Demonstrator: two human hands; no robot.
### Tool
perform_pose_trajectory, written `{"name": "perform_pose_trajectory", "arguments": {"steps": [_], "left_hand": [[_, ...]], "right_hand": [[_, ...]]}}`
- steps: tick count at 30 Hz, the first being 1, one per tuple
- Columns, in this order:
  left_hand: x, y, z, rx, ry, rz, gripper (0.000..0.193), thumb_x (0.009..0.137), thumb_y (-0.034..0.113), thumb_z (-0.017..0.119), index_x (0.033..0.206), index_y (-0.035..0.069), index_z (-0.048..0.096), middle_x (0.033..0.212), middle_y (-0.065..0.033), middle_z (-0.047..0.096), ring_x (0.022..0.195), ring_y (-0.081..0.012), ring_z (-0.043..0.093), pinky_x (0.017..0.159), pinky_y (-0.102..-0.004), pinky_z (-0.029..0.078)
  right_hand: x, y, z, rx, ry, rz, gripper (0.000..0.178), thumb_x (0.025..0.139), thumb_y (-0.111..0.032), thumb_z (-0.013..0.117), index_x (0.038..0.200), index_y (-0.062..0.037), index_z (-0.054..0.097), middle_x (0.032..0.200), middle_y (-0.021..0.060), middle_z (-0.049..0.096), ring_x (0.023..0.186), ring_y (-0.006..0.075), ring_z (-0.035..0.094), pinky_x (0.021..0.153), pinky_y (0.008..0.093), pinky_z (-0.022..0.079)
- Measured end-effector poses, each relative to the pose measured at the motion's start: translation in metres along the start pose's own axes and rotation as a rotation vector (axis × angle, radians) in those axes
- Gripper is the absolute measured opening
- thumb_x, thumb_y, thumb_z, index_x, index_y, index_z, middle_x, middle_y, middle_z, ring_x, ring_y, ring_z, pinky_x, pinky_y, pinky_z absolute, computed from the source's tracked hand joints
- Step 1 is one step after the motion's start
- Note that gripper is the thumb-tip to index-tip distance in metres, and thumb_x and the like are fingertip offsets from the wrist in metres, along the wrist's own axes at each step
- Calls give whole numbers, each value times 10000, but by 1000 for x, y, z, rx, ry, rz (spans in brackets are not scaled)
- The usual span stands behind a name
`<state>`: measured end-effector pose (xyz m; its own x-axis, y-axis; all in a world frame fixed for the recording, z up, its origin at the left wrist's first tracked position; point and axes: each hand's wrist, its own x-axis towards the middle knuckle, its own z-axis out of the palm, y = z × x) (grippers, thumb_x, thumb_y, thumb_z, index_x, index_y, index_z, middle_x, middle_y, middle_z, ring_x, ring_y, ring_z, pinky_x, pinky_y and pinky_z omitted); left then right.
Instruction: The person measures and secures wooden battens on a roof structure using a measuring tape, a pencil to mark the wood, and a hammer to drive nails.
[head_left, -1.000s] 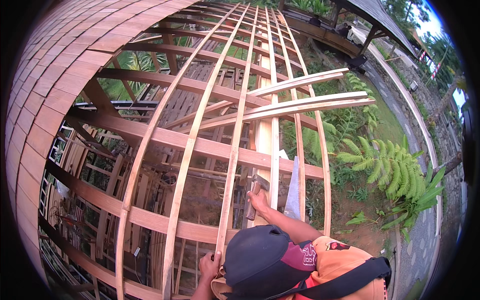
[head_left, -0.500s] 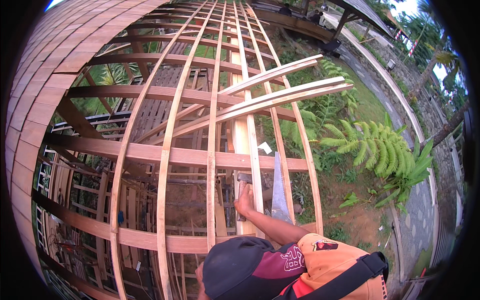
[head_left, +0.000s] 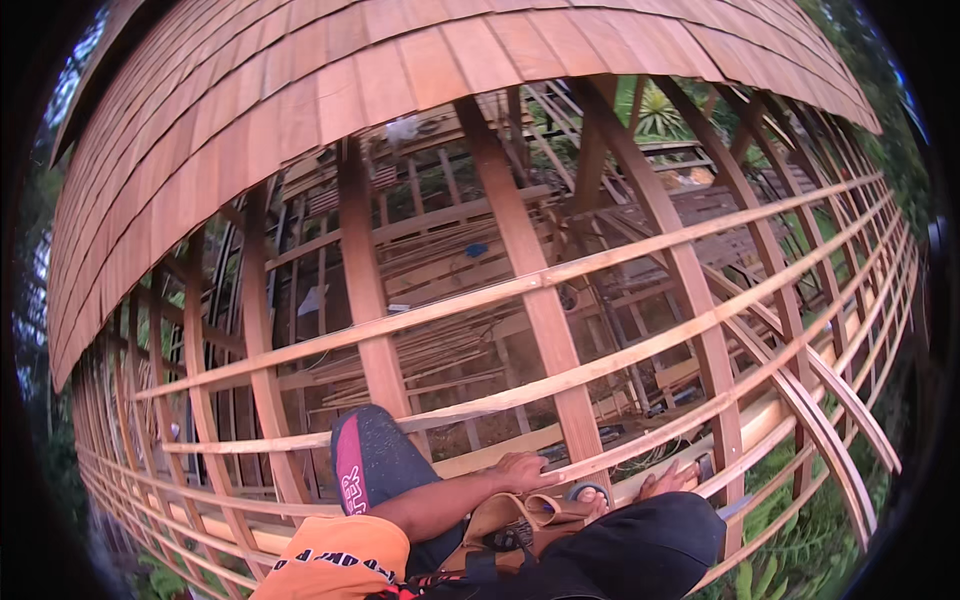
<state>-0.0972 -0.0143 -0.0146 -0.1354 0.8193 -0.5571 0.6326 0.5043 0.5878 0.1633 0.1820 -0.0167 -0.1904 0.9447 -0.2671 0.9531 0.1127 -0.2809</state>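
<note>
My left hand (head_left: 522,470) reaches across my lap with its fingers stretched out over a thin wooden batten (head_left: 640,447). Just below it lies a tan tool pouch (head_left: 540,515) at my waist; the fingertips are partly hidden. Beyond my right knee, my right hand (head_left: 665,481) is closed around a hammer (head_left: 705,467), whose dark head shows past the fingers and whose handle is mostly hidden. A handsaw blade (head_left: 743,506) shows in part to the right of that knee. My sandalled foot (head_left: 590,495) shows between the hands.
Sloping rafters (head_left: 540,330) and crossing battens form an open frame with wide gaps. Stacked timber (head_left: 450,340) lies far below. Wooden shingles (head_left: 400,80) cover the upper roof. Loose wood strips (head_left: 825,445) jut over the edge at the right, above ferns (head_left: 790,530).
My view has swung left, from the roof edge and garden to the shingles and rafters. My left hand has come fully into view. My right hand stays by the hammer.
</note>
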Motion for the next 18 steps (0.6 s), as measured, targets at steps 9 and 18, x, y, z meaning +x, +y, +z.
{"name": "perform_pose_trajectory", "arguments": {"steps": [9,18], "left_hand": [[-12,58,-39,163,52,97,404,747,387,729,883,9,767,869,-192,731,863,-346,715,763,-467,550],[-134,189,-134,-670,538,989,326,797,282,682,828,-43,668,701,-171,618,669,-296,613,710,-429,475]], "right_hand": [[30,-44,-59,-208,35,-557,564,908,-156,631,1421,-19,442,1531,295,280,1391,467,320,1132,534,300],[63,-96,-83,186,-189,-1031,384,930,-62,584,1306,-3,530,1454,245,434,1291,420,480,1056,475,425]]}}
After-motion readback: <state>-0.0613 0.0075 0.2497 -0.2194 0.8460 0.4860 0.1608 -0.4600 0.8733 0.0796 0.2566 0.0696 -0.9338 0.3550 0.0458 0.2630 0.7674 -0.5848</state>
